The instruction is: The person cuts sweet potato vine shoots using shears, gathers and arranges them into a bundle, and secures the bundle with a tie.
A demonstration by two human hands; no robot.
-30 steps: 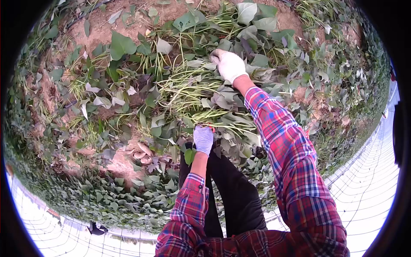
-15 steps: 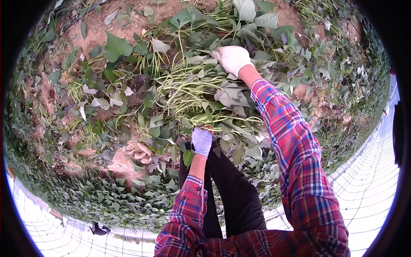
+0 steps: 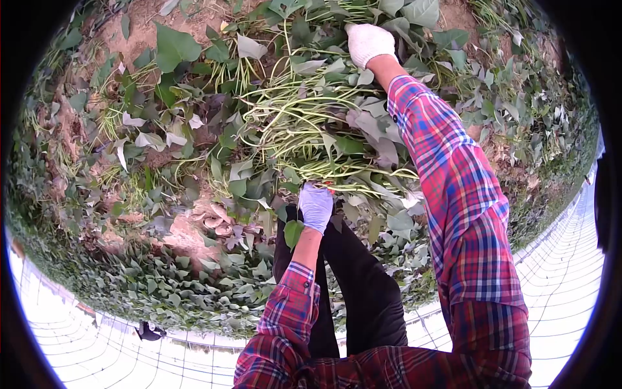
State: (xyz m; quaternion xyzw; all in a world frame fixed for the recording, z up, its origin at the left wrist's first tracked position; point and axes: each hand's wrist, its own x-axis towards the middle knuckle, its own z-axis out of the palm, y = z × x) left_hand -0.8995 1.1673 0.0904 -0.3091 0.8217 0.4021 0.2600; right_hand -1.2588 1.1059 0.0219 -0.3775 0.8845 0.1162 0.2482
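Observation:
My left hand [image 3: 315, 206], in a thin pale purple glove, is closed at the lower edge of a pile of cut leafy stems [image 3: 304, 123]. A small red bit shows beside its fingers; what it grips is mostly hidden. My right hand [image 3: 369, 44], in a white knit glove, is closed among stems and leaves [image 3: 334, 13] beyond the pile. Its fingertips are hidden, so what it holds cannot be made out. The pile's stems lie mostly sideways, with leaves toward the right.
Broad green leaves [image 3: 175, 47] and bare reddish soil [image 3: 188, 238] lie to the left. Dense low plants [image 3: 162, 292] surround the spot. My dark-trousered legs [image 3: 363, 292] are just below the pile. A dark shape [image 3: 149, 332] stands at the lower left edge.
My right hand has moved up and slightly right, from the top of the pile to the stems beyond it. My left hand has shifted slightly right and up.

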